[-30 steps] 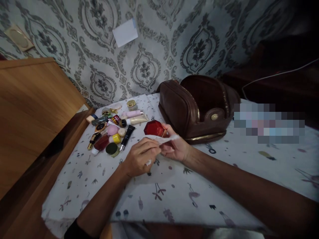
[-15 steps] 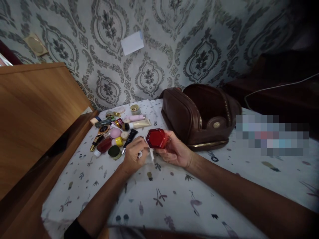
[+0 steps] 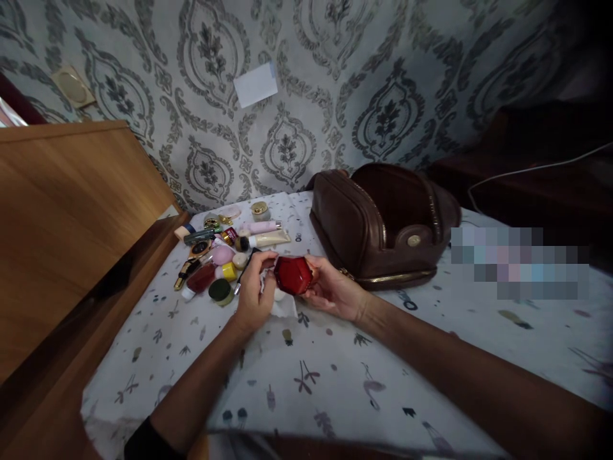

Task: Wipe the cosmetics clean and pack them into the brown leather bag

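Observation:
A shiny red hexagonal container (image 3: 293, 275) is held up over the patterned cloth, its flat face tilted toward me. My right hand (image 3: 338, 291) grips it from the right, fingers curled behind and beneath. A crumpled white tissue (image 3: 284, 305) hangs from my left hand (image 3: 258, 291), whose fingers are bent around it at the container's left edge. Part of a black tube is covered by that hand. Beside it stands a dark green-lidded jar (image 3: 221, 292). Farther right, the brown leather bag (image 3: 364, 223) gapes with its zip undone.
Several cosmetics lie at the left, including a pink sponge (image 3: 223, 256), a cream tube (image 3: 271, 238), a red bottle (image 3: 200, 278) and a gold-lidded jar (image 3: 260, 211). A wooden panel (image 3: 86, 236) borders the left side. Patterned wallpaper rises behind. A blurred patch (image 3: 522, 255) covers something at right.
My left hand has turned and come up to the container's left edge, with the tissue now hanging lower. The red container has shifted slightly left and down and tilted in my right hand.

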A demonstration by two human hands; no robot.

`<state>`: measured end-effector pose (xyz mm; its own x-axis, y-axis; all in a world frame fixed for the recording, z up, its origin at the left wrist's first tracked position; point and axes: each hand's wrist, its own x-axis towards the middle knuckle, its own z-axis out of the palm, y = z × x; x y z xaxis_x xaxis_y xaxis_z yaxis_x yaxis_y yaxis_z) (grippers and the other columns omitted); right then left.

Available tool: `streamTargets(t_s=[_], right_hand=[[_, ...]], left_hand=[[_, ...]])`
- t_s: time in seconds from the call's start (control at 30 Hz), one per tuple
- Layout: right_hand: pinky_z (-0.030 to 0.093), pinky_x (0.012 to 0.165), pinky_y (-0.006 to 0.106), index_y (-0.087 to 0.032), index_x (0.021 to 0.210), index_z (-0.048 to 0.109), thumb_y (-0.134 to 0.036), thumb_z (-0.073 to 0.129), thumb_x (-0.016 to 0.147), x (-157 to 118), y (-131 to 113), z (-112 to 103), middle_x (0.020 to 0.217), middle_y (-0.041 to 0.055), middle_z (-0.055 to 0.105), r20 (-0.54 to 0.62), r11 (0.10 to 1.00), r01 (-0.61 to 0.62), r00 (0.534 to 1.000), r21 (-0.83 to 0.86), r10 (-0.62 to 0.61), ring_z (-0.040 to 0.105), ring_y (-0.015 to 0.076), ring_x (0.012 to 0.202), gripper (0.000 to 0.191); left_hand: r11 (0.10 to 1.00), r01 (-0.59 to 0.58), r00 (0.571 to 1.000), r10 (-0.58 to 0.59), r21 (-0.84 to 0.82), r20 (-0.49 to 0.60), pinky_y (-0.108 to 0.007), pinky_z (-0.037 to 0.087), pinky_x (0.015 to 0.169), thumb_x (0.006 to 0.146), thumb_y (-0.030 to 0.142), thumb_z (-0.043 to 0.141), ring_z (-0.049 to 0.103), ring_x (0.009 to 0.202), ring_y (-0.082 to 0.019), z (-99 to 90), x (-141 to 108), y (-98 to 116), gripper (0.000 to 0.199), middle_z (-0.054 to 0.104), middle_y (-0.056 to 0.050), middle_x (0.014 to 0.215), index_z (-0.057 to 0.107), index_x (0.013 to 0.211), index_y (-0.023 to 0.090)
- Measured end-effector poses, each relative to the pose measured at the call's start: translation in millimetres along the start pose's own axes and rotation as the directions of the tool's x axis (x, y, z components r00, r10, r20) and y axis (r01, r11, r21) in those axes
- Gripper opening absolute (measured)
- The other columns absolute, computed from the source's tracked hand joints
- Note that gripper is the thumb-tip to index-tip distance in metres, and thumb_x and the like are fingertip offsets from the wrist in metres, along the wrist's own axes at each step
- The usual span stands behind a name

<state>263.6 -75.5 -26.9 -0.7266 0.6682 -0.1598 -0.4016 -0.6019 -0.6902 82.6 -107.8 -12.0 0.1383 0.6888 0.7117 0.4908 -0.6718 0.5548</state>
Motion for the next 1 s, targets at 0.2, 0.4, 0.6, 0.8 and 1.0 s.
streamTargets(t_s=[0.2, 0.4, 0.6, 0.8, 1.0], right_hand=[[0.029, 0.030, 0.012, -0.016, 0.076, 0.058, -0.051, 0.065, 0.082, 2.3, 7.9, 4.7, 0.055, 0.0016, 0.065, -0.054, 0.997, 0.057, 0.997, -0.051, -0.060, 0.050, 0.0063, 0.035, 0.036], [0.037, 0.035, 0.012, -0.017, 0.086, 0.060, -0.045, 0.059, 0.089, 3.0, 5.2, 5.6, 0.060, 0.0018, 0.066, -0.112, 0.997, 0.072, 0.991, 0.018, -0.070, 0.051, 0.0065, 0.041, 0.028], [0.044, 0.039, 0.013, -0.016, 0.094, 0.061, -0.039, 0.058, 0.091, 1.0, 0.7, 8.6, 0.066, 0.0022, 0.066, -0.184, 0.982, 0.120, 0.979, 0.144, -0.092, 0.059, 0.0091, 0.049, 0.023], [0.038, 0.033, 0.012, -0.016, 0.092, 0.061, -0.041, 0.054, 0.092, -1.5, -1.8, 12.4, 0.063, 0.0019, 0.062, -0.181, 0.981, 0.107, 0.980, 0.162, -0.077, 0.056, 0.0090, 0.047, 0.025], [0.036, 0.033, 0.011, -0.016, 0.087, 0.060, -0.042, 0.045, 0.096, -2.2, -2.3, 12.1, 0.061, 0.0021, 0.063, -0.190, 0.987, 0.077, 0.981, 0.141, -0.049, 0.052, 0.0068, 0.041, 0.032]], left_hand=[[1.000, 0.004, 0.996, -0.005, -0.008, -0.094, -0.032, 0.051, 0.090, 0.090, 0.013, 0.045, 0.063, 0.099, -0.018, -2.0, 0.8, 5.1, 0.030, 0.064, -0.006, 0.110, 0.056, 0.117, 0.021], [0.983, 0.075, 0.996, -0.084, -0.170, -0.044, -0.038, 0.047, 0.102, 0.088, 0.021, 0.053, 0.057, 0.116, -0.023, -6.5, 5.2, 11.3, 0.037, 0.059, -0.009, 0.124, 0.052, 0.125, 0.022], [0.901, 0.185, 0.982, -0.151, -0.392, 0.116, -0.043, 0.030, 0.118, 0.078, 0.015, 0.058, 0.043, 0.139, -0.025, -4.0, 8.0, -0.7, 0.060, 0.049, -0.009, 0.146, 0.044, 0.135, 0.025], [0.920, 0.334, 0.942, -0.335, -0.208, 0.027, -0.035, 0.047, 0.096, 0.083, 0.020, 0.057, 0.063, 0.107, -0.021, -2.5, 12.0, -8.3, 0.026, 0.069, -0.006, 0.112, 0.062, 0.109, 0.021], [0.938, 0.344, 0.934, -0.346, -0.037, -0.090, -0.026, 0.043, 0.071, 0.087, 0.020, 0.050, 0.054, 0.077, -0.016, -11.6, 15.7, -6.8, 0.012, 0.061, 0.000, 0.087, 0.059, 0.093, 0.022]])
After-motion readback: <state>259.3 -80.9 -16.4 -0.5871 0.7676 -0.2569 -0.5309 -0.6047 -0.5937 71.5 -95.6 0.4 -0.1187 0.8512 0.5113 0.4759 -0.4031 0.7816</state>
